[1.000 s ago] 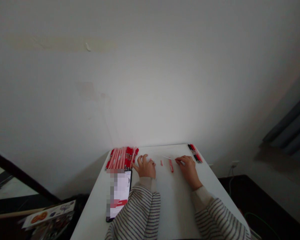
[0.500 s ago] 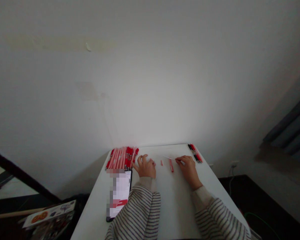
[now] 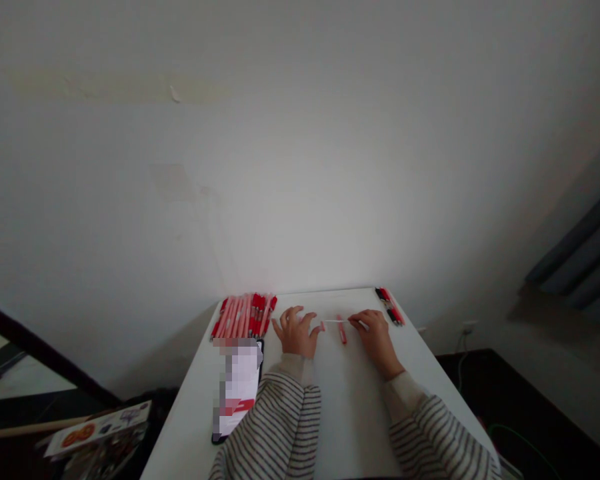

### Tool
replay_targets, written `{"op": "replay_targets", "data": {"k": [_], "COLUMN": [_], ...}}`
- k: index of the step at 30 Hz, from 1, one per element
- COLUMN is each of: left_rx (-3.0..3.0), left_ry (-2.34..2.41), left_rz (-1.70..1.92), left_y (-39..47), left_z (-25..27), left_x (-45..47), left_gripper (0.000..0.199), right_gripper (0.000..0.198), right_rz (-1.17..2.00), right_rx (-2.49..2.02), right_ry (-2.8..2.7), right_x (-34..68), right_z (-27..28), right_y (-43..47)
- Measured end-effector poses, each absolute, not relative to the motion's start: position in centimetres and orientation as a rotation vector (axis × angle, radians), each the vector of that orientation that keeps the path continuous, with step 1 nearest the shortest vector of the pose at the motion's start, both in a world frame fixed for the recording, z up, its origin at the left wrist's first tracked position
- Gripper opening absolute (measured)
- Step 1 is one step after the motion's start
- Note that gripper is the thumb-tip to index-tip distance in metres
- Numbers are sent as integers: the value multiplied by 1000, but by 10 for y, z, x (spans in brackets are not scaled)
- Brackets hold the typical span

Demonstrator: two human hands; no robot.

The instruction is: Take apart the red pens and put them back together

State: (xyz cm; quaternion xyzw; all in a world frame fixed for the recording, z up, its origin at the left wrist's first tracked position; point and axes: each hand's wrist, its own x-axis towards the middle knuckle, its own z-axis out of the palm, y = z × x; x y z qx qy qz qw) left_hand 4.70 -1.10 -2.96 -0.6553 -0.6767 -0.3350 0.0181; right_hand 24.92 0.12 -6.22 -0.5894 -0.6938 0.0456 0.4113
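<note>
the one view is worn on the person's head, looking forward and down over the near side of the bench (image 3: 353,413), with striped sleeves (image 3: 287,407) running in from the bottom edge. it stands back rather than close, wide enough that the left hand (image 3: 300,335) and right hand (image 3: 373,335) look small, below the middle. ahead it faces a pale wall (image 3: 290,153), which fills most of the upper part.

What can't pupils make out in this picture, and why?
All in the head view:
Phone screen: mostly pixelated, partly behind the left sleeve.
Gripped end of the white rod: hidden by the right hand.
Pink piece: too small to identify.
Left sleeve: cut off by bottom edge.
</note>
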Motion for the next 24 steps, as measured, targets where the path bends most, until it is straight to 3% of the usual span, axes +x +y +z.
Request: {"op": "replay_targets", "data": {"k": [10, 24], "left_rx": [-2125, -1914], "left_ry": [-2051, -2113], "left_rz": [-1117, -1179], "left_y": [-14, -4], "left_z": [-30, -44], "left_x": [49, 45], "left_gripper": [3, 10], "right_gripper": [20, 24], "right_rz": [106, 93], "right_rx": [-1440, -1443], "right_ry": [-1783, -1727], "right_x": [246, 248], "right_z": [-61, -63], "right_y": [1, 0]}}
